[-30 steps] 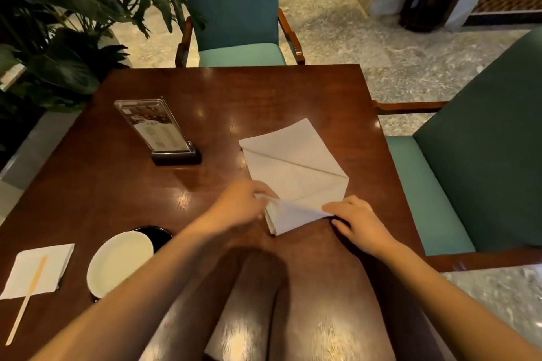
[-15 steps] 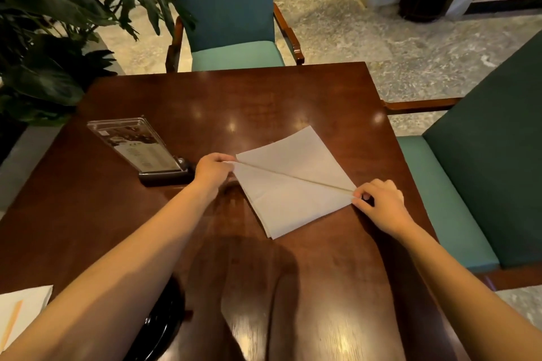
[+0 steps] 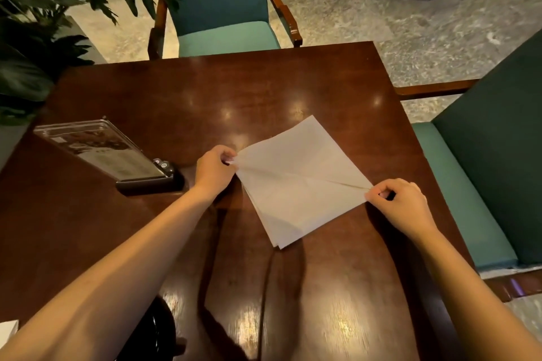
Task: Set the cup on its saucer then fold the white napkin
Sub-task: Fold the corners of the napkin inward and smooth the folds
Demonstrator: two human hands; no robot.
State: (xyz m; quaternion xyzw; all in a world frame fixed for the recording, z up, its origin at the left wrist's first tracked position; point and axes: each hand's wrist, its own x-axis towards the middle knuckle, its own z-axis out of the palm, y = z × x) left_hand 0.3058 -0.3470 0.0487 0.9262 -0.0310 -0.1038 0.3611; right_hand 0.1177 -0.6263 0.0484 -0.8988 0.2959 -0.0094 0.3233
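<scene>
The left hand (image 3: pixel 213 170) and right hand (image 3: pixel 402 206) each pinched an opposite corner of the napkin (image 3: pixel 299 184), which lay flat on the table (image 3: pixel 176 97).

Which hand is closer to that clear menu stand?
The left hand, pinching the white napkin at the corner beside the menu stand; the right hand pinches the opposite corner.

- Your left hand (image 3: pixel 214 173) pinches the left corner of the white napkin (image 3: pixel 299 184), fingers curled, forearm reaching in from the lower left.
- Your right hand (image 3: pixel 401 204) pinches the right corner, knuckles up, forearm extended from the lower right.
</scene>
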